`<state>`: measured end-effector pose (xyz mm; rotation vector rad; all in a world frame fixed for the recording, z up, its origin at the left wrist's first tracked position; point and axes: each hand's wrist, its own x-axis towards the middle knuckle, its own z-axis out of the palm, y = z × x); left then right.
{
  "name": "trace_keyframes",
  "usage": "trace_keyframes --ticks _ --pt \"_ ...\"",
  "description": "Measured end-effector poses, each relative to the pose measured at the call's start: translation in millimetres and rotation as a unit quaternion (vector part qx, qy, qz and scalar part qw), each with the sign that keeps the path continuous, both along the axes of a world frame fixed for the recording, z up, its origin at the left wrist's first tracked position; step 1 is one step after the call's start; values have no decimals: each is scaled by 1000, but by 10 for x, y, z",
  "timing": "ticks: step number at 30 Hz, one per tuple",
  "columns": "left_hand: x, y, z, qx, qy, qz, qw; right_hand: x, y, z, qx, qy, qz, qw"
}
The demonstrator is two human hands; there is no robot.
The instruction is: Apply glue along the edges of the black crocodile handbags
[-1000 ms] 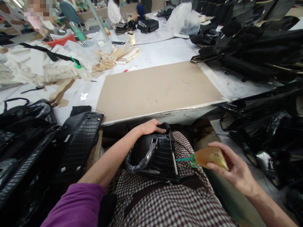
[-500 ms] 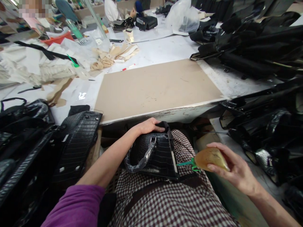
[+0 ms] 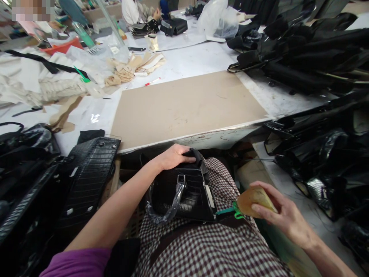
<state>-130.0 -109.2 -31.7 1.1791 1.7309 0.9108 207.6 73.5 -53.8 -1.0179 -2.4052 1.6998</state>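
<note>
A black crocodile-patterned handbag (image 3: 193,194) rests on my lap over a checkered apron (image 3: 219,246). Its handle (image 3: 175,200) is wrapped in clear plastic and hangs toward me. My left hand (image 3: 175,156) grips the bag's upper edge, fingers folded over black material there. In my right hand (image 3: 276,207) is a squeeze bottle of yellowish-brown liquid (image 3: 253,202), lying almost level. The bottle's green nozzle (image 3: 226,211) points left, its tip at the bag's lower right corner; whether it touches cannot be made out.
A beige board (image 3: 184,107) lies on the white table ahead. Black bag parts are piled at right (image 3: 323,54) and left (image 3: 25,184), with a black crocodile-patterned panel (image 3: 89,173) nearer. Cloth scraps (image 3: 135,69) and a red pen (image 3: 152,81) lie beyond. A person's hand (image 3: 157,14) shows far back.
The bag has tilted and shifted slightly left with my left hand. The bottle's nozzle has come down a little, from the bag's side edge to its lower corner. The view has shifted slightly.
</note>
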Motion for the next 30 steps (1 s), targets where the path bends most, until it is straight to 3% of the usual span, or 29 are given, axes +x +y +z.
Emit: trace_keyframes --ticks 5,12,16,22,30 --pt "278 -228 301 86 108 -21 990 84 -44 -112 -46 -36 -30 998" --pt "734 -653 561 113 200 16 973 134 -62 -153 -57 -41 -48 996" --pt "913 -835 639 160 224 35 961 146 -58 -141 -78 -39 -60 994" --pt "1098 -1060 672 155 274 47 948 118 -9 -139 -78 -42 -51 995" --pt "1324 -1191 737 177 261 57 947 -13 -174 153 -97 -36 -77 992"
